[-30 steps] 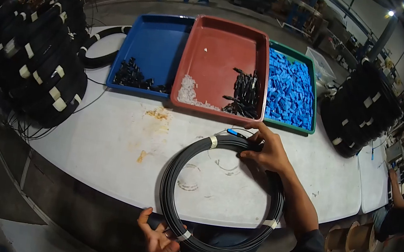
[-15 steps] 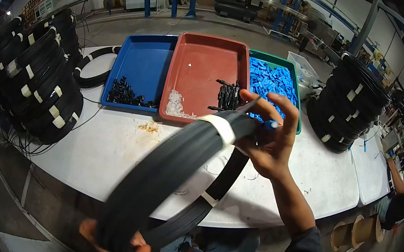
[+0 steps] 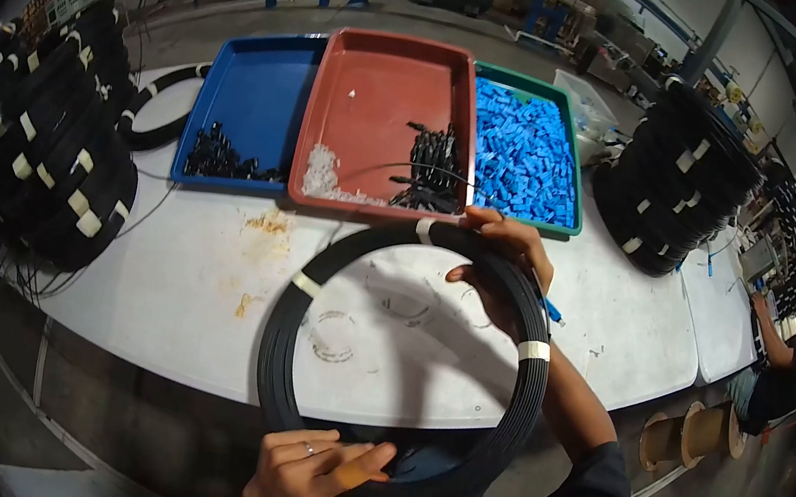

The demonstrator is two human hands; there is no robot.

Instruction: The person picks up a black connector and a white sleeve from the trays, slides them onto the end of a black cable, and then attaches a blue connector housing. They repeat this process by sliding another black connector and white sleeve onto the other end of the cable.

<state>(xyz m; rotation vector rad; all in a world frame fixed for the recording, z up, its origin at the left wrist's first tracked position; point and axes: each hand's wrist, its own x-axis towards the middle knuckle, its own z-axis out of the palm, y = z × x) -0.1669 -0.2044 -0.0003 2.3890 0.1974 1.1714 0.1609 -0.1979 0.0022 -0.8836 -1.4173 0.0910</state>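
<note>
A coil of black cable (image 3: 282,354), bound with white tape bands, faces me as a ring over the table's front edge. My right hand (image 3: 507,267) is wrapped round its upper right part, fingers over the rim. Beside that hand a small blue connector (image 3: 554,312) sticks out on the coil's outer side. A loose cable end arcs above the hand in front of the red tray. At the lower left, my left hand (image 3: 316,472) closes round the bottom of the coil, a ring and a tan wrap showing on its fingers.
Behind the coil stand a blue tray (image 3: 263,93) with black parts, a red tray (image 3: 394,79) with clear and black parts, and a green tray (image 3: 575,196) of blue connectors. Coil stacks (image 3: 53,147) (image 3: 679,184) flank them. A person (image 3: 781,365) is at far right.
The coil has turned from a steep tilt to face me as a full ring. My right hand has moved down, and my left hand has shifted right along the coil's bottom. The view has shifted slightly.
</note>
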